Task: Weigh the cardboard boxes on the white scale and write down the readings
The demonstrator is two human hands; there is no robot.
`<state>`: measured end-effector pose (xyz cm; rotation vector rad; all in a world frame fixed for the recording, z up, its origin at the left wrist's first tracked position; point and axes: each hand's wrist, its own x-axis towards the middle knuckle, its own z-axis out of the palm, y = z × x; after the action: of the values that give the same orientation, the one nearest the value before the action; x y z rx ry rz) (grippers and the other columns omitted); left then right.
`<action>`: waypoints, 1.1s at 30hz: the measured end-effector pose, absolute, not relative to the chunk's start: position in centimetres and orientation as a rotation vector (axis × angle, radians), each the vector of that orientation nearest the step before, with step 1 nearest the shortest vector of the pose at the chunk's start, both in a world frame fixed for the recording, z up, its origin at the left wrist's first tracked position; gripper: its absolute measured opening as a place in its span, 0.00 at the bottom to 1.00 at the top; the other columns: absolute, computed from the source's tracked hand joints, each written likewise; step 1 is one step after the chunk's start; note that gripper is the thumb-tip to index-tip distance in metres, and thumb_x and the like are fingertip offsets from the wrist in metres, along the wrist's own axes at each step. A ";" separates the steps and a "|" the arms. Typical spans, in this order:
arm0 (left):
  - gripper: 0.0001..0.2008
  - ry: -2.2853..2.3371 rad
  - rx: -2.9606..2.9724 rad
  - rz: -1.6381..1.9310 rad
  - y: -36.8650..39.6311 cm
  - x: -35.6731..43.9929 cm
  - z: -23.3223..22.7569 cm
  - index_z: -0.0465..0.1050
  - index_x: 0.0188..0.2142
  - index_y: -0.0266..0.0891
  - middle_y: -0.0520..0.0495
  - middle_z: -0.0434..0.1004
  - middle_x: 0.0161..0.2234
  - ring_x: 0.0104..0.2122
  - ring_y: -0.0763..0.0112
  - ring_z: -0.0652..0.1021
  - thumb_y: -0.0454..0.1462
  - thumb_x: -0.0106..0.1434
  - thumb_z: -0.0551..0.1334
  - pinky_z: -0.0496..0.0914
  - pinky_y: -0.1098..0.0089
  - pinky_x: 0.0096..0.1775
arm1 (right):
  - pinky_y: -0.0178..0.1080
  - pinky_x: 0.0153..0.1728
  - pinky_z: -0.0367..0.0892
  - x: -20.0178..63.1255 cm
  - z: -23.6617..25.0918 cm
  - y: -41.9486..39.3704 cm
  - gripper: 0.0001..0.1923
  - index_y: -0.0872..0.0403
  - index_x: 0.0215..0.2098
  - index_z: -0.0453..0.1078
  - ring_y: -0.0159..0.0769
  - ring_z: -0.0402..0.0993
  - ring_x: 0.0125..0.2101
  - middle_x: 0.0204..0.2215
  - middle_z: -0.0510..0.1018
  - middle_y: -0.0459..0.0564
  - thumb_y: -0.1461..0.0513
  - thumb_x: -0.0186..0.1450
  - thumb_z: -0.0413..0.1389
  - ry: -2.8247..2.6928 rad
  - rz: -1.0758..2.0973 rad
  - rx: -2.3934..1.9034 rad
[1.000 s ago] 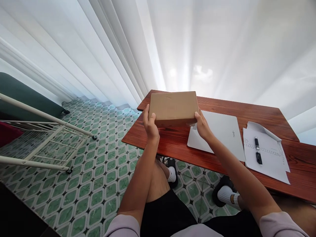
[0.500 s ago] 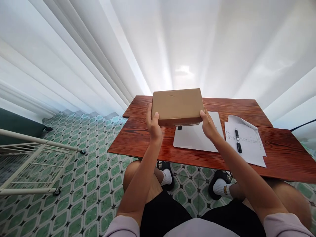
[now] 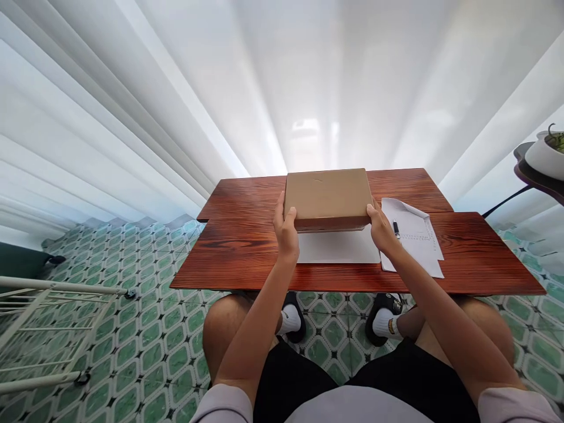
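A brown cardboard box (image 3: 329, 197) is held by its two ends over the wooden table. My left hand (image 3: 286, 229) grips its left end, thumb on the near edge. On the right end, my right hand (image 3: 381, 228) is closed in the same way. Beneath the box lies a flat, pale grey-white panel (image 3: 337, 249), partly covered by it; I cannot tell what it is. To the right of my right hand are white papers (image 3: 416, 235) with writing. A black pen (image 3: 396, 229) rests on them, its lower part hidden behind my hand.
The red-brown table (image 3: 233, 249) spans my knees. On the floor at left stands a white metal rack (image 3: 53, 329) on casters. A white plant pot (image 3: 546, 157) sits on a dark stand at far right. White curtains (image 3: 282, 82) hang behind the table.
The box has shifted right over the pale panel, covering more of it, and both hands have moved with it. The view has turned right, bringing the plant pot into sight.
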<state>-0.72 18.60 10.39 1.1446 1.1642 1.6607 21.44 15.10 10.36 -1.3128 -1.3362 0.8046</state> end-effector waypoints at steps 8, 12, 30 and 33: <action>0.28 1.209 1.148 1.602 18.1 0.5 9.4 0.67 0.68 0.43 0.51 0.62 0.70 0.69 0.68 0.64 0.38 0.68 0.58 0.61 0.70 0.67 | 0.54 0.70 0.56 22.8 9.5 14.2 0.26 0.46 0.66 0.67 0.48 0.61 0.68 0.66 0.71 0.48 0.55 0.75 0.40 -1.322 0.787 -1.347; 0.27 1.249 1.146 1.577 18.0 0.7 9.1 0.69 0.66 0.44 0.52 0.62 0.70 0.70 0.66 0.63 0.38 0.68 0.58 0.59 0.68 0.68 | 0.54 0.70 0.55 23.1 9.3 14.2 0.27 0.48 0.66 0.67 0.48 0.60 0.69 0.66 0.70 0.49 0.55 0.74 0.40 -1.320 0.787 -1.370; 0.30 1.227 1.071 1.465 17.8 0.6 8.9 0.65 0.69 0.42 0.50 0.61 0.70 0.70 0.65 0.64 0.38 0.68 0.58 0.62 0.70 0.67 | 0.56 0.71 0.54 23.3 8.5 14.1 0.27 0.47 0.68 0.65 0.48 0.59 0.70 0.69 0.67 0.49 0.55 0.75 0.39 -1.320 0.827 -1.414; 0.30 1.221 1.069 1.469 18.0 0.5 8.7 0.64 0.69 0.41 0.50 0.62 0.70 0.70 0.65 0.64 0.38 0.68 0.58 0.62 0.70 0.67 | 0.54 0.70 0.55 23.4 8.3 14.3 0.27 0.47 0.67 0.66 0.47 0.59 0.70 0.69 0.68 0.49 0.54 0.75 0.39 -1.319 0.820 -1.419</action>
<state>0.50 18.02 8.65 1.0690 1.2211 1.4691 23.38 14.27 8.28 -1.4192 -1.3187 0.8200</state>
